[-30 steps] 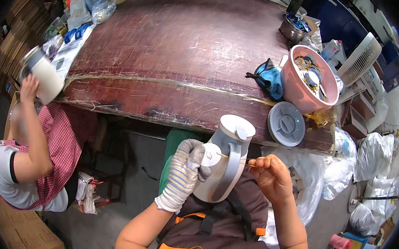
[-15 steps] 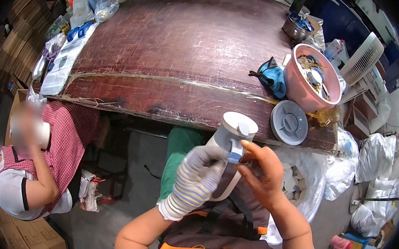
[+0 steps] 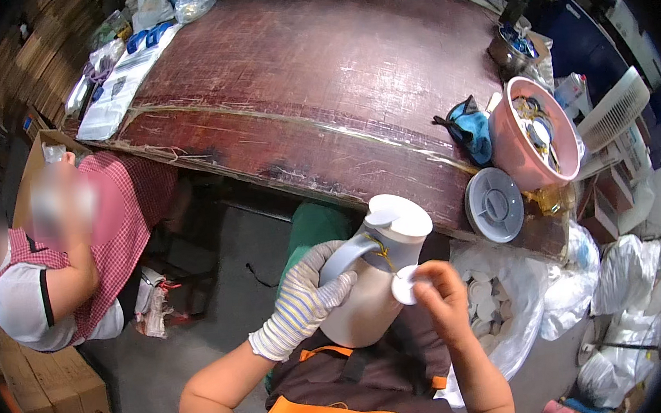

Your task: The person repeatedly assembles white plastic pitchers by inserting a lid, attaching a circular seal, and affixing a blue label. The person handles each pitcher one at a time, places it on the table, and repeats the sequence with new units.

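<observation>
Jug (image 3: 367, 305) | held tilted over lap (image 3: 311, 385), near worktop (image 3: 279, 69) | clamped left grip (image 3: 301, 297) round grey handle (image 3: 347, 258) | pinched white disc (image 3: 403, 287) in right grip (image 3: 444, 295) | seemingly risked snapping or tangling gold cord (image 3: 384, 255) through hard tugging

We are seeing the gloved left hand (image 3: 306, 291) holding the grey handle (image 3: 343, 258) of a pale jug (image 3: 367, 305), which is resting on the dark apron (image 3: 315, 389). The bare right hand (image 3: 444, 295) is pinching a round white tag (image 3: 403, 286); a golden cord (image 3: 386, 257) is running between this tag and the handle. On the reddish table (image 3: 294, 60) we are noticing a pink tub (image 3: 512, 143), beside a grey round dish (image 3: 497, 225).
</observation>
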The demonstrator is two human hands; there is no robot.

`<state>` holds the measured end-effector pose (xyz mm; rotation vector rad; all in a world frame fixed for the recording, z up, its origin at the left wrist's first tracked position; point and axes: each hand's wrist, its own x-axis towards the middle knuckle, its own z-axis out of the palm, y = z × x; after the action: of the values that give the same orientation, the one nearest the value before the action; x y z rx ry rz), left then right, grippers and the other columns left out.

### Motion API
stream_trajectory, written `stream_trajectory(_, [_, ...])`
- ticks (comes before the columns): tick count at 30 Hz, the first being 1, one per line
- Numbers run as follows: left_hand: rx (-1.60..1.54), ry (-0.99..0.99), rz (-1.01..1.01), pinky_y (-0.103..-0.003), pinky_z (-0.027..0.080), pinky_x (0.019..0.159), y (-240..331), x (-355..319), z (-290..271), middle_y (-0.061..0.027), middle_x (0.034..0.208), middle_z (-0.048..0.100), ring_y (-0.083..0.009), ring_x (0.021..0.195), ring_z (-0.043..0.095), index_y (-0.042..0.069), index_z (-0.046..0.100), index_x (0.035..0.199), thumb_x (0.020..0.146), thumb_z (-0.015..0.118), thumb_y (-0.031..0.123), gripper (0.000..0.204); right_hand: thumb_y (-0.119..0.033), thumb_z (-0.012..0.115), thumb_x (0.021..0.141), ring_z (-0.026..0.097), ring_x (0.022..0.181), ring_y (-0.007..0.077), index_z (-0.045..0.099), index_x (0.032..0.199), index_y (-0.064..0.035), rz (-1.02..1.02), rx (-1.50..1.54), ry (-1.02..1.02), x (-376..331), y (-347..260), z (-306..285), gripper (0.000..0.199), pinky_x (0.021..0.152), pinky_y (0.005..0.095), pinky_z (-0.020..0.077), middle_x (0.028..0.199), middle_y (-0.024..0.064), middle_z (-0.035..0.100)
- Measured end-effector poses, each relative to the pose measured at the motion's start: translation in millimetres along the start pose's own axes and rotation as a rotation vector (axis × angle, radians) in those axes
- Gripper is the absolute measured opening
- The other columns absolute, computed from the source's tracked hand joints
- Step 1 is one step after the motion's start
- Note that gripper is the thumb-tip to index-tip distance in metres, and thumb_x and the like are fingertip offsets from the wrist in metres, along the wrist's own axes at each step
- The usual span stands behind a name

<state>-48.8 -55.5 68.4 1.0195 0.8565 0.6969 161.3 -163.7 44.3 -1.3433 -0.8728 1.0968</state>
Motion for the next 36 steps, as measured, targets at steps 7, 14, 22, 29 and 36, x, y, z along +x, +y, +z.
stream_trajectory(7, [0.766,0.047,0.437,-0.031,0.052,0.086,30,4,2,-0.0127,0.124,0.051,-0.0205,0.100,0.063,0.007,0.057,0.123,0.086,0.065,0.010,0.038,-0.004,0.061,0.088,0.057,0.091,0.0135,0.064,0.102,-0.0004,0.122,0.310,-0.094,0,-8,19,0.015,0.086,0.0271,0.0437,0.101,0.0048,0.064])
stream_trajectory(14, [1.135,0.276,0.785,-0.039,0.056,0.080,18,4,-3,-0.0201,0.124,0.055,-0.0351,0.100,0.065,0.013,0.070,0.098,0.075,0.076,0.015,0.024,-0.002,0.060,0.085,0.057,0.094,0.0139,0.062,0.100,-0.0005,0.285,0.773,-0.060,10,-14,27,0.015,0.090,0.0278,0.0416,0.099,0.0060,0.064])
stream_trajectory(22, [1.166,0.383,0.772,-0.040,0.054,0.084,13,10,-6,-0.0213,0.124,0.055,-0.0365,0.104,0.063,0.010,0.072,0.095,0.075,0.076,0.015,0.022,-0.005,0.062,0.086,0.054,0.100,0.0136,0.064,0.099,-0.0017,0.128,0.491,-0.148,10,-12,44,0.013,0.096,0.0296,0.0367,0.099,0.0031,0.061])
stream_trajectory(29, [0.815,0.270,0.603,-0.037,0.050,0.091,13,2,-12,-0.0185,0.127,0.050,-0.0314,0.105,0.060,0.006,0.070,0.096,0.080,0.072,0.011,0.017,-0.008,0.062,0.088,0.050,0.106,0.0126,0.066,0.096,-0.0018,0.169,0.343,-0.098,-2,-24,59,0.012,0.092,0.0277,0.0379,0.097,0.0018,0.061])
stream_trajectory(36, [0.982,0.431,0.573,-0.040,0.051,0.085,23,8,-13,-0.0177,0.122,0.055,-0.0340,0.101,0.062,0.005,0.065,0.098,0.085,0.065,0.014,0.016,-0.010,0.063,0.086,0.053,0.104,0.0182,0.068,0.091,-0.0069,-0.120,-0.040,-0.229,-5,-22,70,0.008,0.106,0.0378,0.0262,0.101,0.0055,0.064])
